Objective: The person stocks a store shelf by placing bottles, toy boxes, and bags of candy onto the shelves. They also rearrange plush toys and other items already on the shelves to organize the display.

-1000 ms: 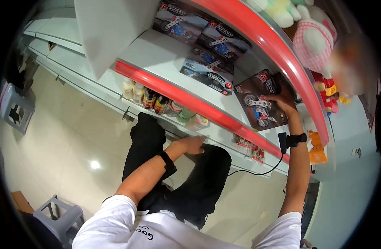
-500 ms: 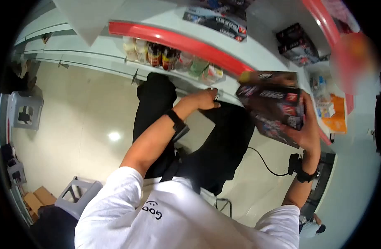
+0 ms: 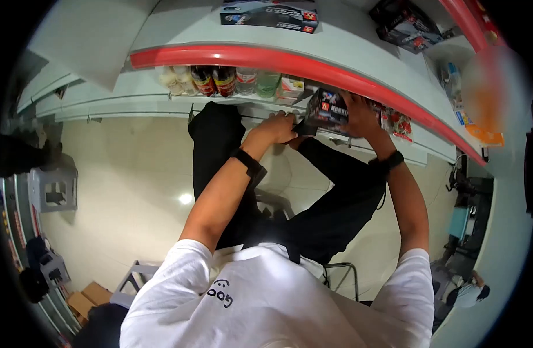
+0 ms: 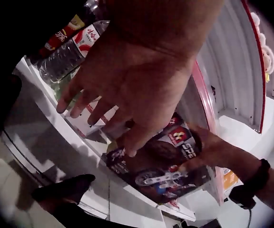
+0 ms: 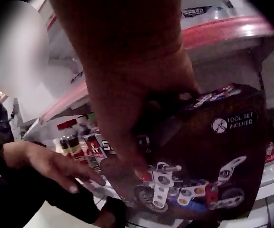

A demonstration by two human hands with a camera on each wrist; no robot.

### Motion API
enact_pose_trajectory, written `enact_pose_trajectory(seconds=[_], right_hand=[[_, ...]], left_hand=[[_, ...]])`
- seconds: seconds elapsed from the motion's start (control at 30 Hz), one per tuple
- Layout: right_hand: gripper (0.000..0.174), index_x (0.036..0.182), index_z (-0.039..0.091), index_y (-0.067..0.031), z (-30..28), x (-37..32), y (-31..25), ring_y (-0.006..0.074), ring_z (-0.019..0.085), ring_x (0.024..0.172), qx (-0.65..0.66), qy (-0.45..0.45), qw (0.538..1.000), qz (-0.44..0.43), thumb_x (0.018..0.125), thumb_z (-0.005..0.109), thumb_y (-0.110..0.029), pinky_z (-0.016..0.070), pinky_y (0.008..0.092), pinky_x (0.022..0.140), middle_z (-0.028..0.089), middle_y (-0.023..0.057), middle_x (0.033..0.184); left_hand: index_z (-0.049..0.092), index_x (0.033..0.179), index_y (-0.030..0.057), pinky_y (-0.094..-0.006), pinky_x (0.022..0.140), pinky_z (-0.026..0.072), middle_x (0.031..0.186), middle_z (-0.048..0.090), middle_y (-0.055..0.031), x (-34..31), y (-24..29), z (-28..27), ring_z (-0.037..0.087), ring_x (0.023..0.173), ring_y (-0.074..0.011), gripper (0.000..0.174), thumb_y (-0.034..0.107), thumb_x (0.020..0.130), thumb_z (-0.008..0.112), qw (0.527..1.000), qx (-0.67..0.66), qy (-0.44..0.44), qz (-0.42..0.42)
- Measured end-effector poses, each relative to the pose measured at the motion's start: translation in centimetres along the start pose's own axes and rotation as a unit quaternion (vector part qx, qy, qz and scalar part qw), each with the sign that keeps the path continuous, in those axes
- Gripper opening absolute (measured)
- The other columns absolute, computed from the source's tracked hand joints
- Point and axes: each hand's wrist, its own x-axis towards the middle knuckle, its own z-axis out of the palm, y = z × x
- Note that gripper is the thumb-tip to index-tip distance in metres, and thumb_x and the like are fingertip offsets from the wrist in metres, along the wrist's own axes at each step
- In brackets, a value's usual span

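Observation:
My right hand (image 3: 364,119) grips a dark toy-kit box (image 3: 329,109) from above, at the lower shelf. A white, red and blue model motorcycle is printed on the box (image 5: 199,156), along with the words "tool set included". My left hand (image 3: 273,129) is just left of the box, its fingers loosely extended and holding nothing. In the left wrist view, the left hand (image 4: 132,80) overlaps the box's near corner. The right hand (image 4: 215,149) shows at the box's far end there.
Bottles (image 3: 225,81) and a small carton (image 3: 291,88) stand left of the box on the lower shelf. Above runs a shelf with a red edge (image 3: 243,56), bearing more kit boxes (image 3: 270,14). Red-and-white packets (image 3: 401,124) lie right of the hand. My knees are below.
My right hand has lifted the box off the upper shelf and carried it down and left to the lower shelf. The left hand has stayed near the knees, now close to the box.

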Motion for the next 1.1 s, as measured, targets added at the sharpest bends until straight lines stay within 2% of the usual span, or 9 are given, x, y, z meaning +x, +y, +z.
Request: enact_pose_trajectory(seconds=[0.07,0.1,0.4,0.47,0.53,0.67,0.9,0.97,1.1], right_hand=[[0.087,0.131,0.041,-0.0056,5.2,1.9,3.8,0.0421,0.039,0.123,0.001,0.115,0.992,-0.044,0.056,0.080,-0.027,0.0318,0.0495,0.104,0.041,0.0218,0.133],[0.080,0.130,0.044,-0.0050,4.1,3.2,3.6,0.0406,0.041,0.123,0.030,0.050,0.998,-0.005,0.059,0.077,-0.022,0.0336,0.0482,0.103,0.043,0.0232,0.131],[0.044,0.108,0.062,-0.0060,10.0,8.3,2.9,0.0361,0.053,0.110,0.085,0.030,0.990,0.107,0.064,0.068,-0.012,0.0419,0.0466,0.093,0.060,0.0174,0.112],[0.040,0.105,0.063,-0.0064,9.5,7.8,2.4,0.0359,0.054,0.108,0.105,0.022,0.985,0.137,0.066,0.065,-0.011,0.0426,0.0463,0.092,0.061,0.0174,0.110],[0.039,0.106,0.063,-0.0061,8.8,7.1,1.6,0.0359,0.054,0.109,0.121,0.137,0.973,0.141,0.067,0.064,-0.011,0.0427,0.0458,0.092,0.060,0.0176,0.111],[0.040,0.108,0.062,-0.0066,9.6,8.0,1.7,0.0355,0.053,0.111,0.172,0.121,0.956,0.202,0.069,0.065,-0.011,0.0421,0.0450,0.094,0.059,0.0173,0.114],[0.043,0.116,0.059,-0.0082,9.7,8.3,1.9,0.0349,0.049,0.117,0.226,0.091,0.942,0.231,0.073,0.065,-0.013,0.0400,0.0439,0.097,0.055,0.0179,0.122],[0.036,0.109,0.062,-0.0108,10.4,8.7,1.9,0.0327,0.055,0.109,0.154,0.177,0.945,0.229,0.074,0.067,-0.019,0.0445,0.0426,0.091,0.061,0.0136,0.113],[0.034,0.109,0.062,-0.0105,11.0,9.0,1.9,0.0325,0.054,0.110,0.180,0.180,0.935,0.248,0.076,0.066,-0.019,0.0435,0.0421,0.093,0.060,0.0140,0.114]], left_hand=[[0.041,0.130,0.0015,-0.0470,0.102,0.0343,0.131,0.043,-0.0250,-1.0,0.8,-0.8,0.041,0.121,-0.0436,0.065,0.036,0.080,0.064,1.000,0.012,-0.022,0.001],[0.041,0.132,0.0021,-0.0467,0.102,0.0347,0.132,0.042,-0.0253,-1.2,1.0,-0.8,0.041,0.122,-0.0439,0.065,0.036,0.080,0.064,0.999,0.014,-0.036,-0.001],[0.037,0.136,0.0038,-0.0407,0.107,0.0300,0.138,0.039,-0.0249,-1.9,0.9,0.0,0.034,0.130,-0.0392,0.064,0.034,0.085,0.060,0.997,0.042,-0.059,0.025],[0.036,0.138,0.0072,-0.0507,0.109,0.0217,0.139,0.039,-0.0212,-1.7,0.7,0.5,0.035,0.131,-0.0372,0.065,0.038,0.085,0.059,0.999,0.007,-0.031,0.022],[0.036,0.139,0.0087,-0.0573,0.107,0.0154,0.140,0.039,-0.0191,-1.8,1.8,-0.2,0.035,0.131,-0.0361,0.066,0.039,0.085,0.058,0.998,0.030,-0.047,0.015],[0.036,0.139,0.0107,-0.0723,0.098,0.0004,0.142,0.039,-0.0143,-1.1,1.5,1.1,0.035,0.132,-0.0331,0.066,0.041,0.085,0.057,0.994,0.078,-0.071,-0.006],[0.036,0.138,0.0068,-0.0520,0.110,0.0120,0.140,0.041,-0.0195,-0.8,0.7,1.6,0.033,0.133,-0.0337,0.066,0.041,0.086,0.057,0.996,0.048,-0.079,0.014],[0.036,0.137,0.0063,-0.0523,0.110,0.0123,0.140,0.041,-0.0196,-0.7,0.7,1.7,0.034,0.133,-0.0335,0.065,0.041,0.086,0.057,0.995,0.052,-0.081,0.016],[0.037,0.136,0.0036,-0.0512,0.111,0.0128,0.139,0.041,-0.0198,-0.7,1.0,1.8,0.034,0.132,-0.0334,0.066,0.042,0.086,0.057,0.993,0.083,-0.088,0.005]])
